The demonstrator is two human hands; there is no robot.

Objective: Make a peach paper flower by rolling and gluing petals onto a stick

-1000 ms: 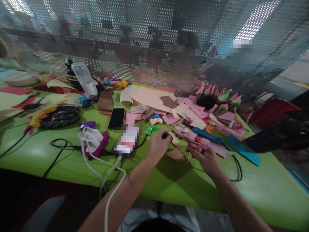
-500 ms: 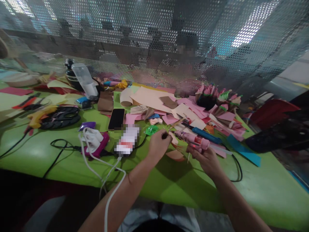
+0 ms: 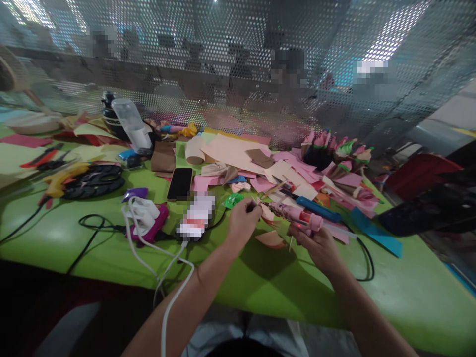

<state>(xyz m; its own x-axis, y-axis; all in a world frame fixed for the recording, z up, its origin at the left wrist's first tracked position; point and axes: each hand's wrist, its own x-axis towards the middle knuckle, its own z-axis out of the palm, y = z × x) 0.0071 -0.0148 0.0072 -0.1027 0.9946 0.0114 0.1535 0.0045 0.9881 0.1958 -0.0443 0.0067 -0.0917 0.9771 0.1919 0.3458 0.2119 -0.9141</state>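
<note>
Right hand: your right hand (image 3: pixel 320 246), lower centre-right of the frame, is wrapped around the grip of the pink glue gun (image 3: pixel 297 215), fingers closed on it; the gun's nozzle points left, toward your other hand.
Left hand: your left hand (image 3: pixel 243 219), centre of the frame, has thumb and fingertips pinched narrow on a small piece of peach paper (image 3: pixel 266 212) just at the glue gun's tip; how much of the piece you hold is too blurred to tell.
Below the hands: a curved peach paper scrap (image 3: pixel 272 239) lies on the green table (image 3: pixel 260 282), just under and between your hands.
Glue gun cord: a black cord (image 3: pixel 367 260) loops on the table to the right of your right hand.
Left of centre: a black phone (image 3: pixel 180 183) lies flat; nearer you sits a magenta glue gun (image 3: pixel 148 223) with a white cable (image 3: pixel 167 277) running toward the lower edge.
Upper right of centre: a heap of pink paper sheets (image 3: pixel 297 171) and a cluster of paper flowers (image 3: pixel 334 151).
Right of the hands: a blue tool (image 3: pixel 318 208) lies among the sheets.
</note>
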